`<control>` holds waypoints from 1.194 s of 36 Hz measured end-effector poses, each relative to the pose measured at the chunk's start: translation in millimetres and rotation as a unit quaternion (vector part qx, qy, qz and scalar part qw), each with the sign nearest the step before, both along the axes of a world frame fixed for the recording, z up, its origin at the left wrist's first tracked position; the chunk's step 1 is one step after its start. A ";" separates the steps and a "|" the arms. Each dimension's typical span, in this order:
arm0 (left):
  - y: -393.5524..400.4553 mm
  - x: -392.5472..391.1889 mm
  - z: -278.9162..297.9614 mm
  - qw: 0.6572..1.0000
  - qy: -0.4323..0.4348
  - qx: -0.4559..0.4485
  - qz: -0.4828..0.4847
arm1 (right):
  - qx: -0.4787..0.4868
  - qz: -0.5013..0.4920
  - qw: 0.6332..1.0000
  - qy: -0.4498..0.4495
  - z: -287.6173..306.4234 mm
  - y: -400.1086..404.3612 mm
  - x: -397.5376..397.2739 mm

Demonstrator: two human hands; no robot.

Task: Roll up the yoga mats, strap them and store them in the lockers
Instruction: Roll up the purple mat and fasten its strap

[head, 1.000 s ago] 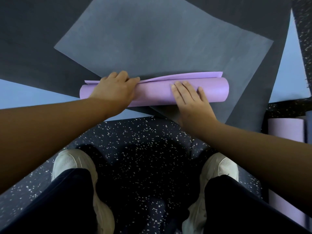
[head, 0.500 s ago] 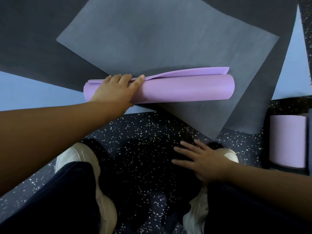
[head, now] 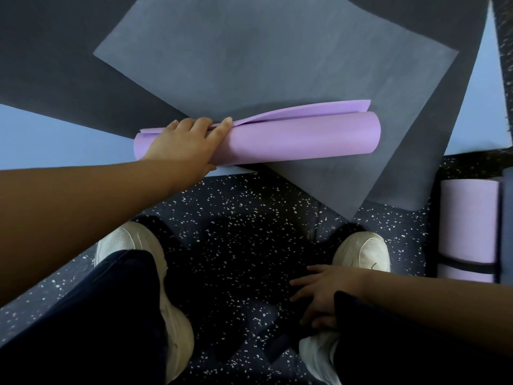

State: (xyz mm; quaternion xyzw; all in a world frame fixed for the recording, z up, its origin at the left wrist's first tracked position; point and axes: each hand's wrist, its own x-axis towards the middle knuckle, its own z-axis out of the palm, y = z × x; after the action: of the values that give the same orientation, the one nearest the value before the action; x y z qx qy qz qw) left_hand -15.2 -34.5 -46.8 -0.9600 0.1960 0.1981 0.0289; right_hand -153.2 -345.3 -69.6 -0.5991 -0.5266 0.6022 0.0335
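Speckled floor carries flat mats and shoes.

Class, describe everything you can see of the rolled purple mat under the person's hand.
The purple mat is a smooth, foam-like lilac roll lying crosswise on the grey mat. Its loose end flap lifts along the far side, unstrapped. The left hand rests over its left end, fingers on the flap's edge.
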 end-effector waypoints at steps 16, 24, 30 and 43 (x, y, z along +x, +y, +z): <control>1.7 -0.6 -1.9 1.000 -0.003 -0.004 -0.003 | 0.114 -0.027 0.992 0.042 -3.0 1.1 -7.0; 0.3 -0.3 -3.2 1.000 -0.001 -0.002 0.002 | 0.177 -0.028 0.980 -0.083 -9.2 -4.8 -0.2; -0.5 -0.5 -3.3 1.000 -0.005 0.009 -0.002 | 0.269 -0.119 0.932 -0.213 -16.7 -12.3 17.5; -10.4 1.9 11.1 0.998 0.033 0.051 -0.003 | 0.252 -0.238 0.870 -0.351 1.7 -7.2 53.4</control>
State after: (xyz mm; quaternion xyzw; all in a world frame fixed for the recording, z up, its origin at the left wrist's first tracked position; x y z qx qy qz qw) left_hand -13.3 -44.9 -35.7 -0.9496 0.1897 0.2392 0.0717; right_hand -99.7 -352.5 -67.9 -0.8494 -0.4789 0.1728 0.1390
